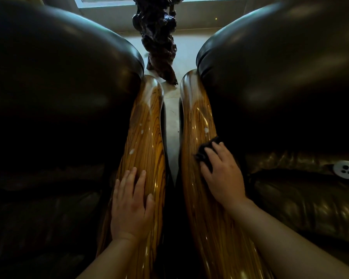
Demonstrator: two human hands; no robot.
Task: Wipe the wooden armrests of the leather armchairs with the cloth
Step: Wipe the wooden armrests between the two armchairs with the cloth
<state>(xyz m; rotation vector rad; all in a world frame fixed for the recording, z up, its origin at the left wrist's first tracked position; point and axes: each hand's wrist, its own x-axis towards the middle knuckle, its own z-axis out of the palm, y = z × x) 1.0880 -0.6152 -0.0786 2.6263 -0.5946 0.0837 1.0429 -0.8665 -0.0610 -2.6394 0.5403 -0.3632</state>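
Cloth | under right hand, pressed on right armrest | left hand flat, open, left armrest

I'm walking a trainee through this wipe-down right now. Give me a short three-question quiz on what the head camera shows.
1. True or false: the dark cloth is under the left hand.
2. Multiple choice: where do white spots show on the wood? A) left armrest only B) right armrest only C) both armrests
3. Short answer: what stands on the floor between the two chairs, beyond the armrests?

Key
1. False: the right hand presses the cloth on the right armrest; the left hand lies flat and bare on the left armrest.
2. C
3. A dark gnarled wooden sculpture.
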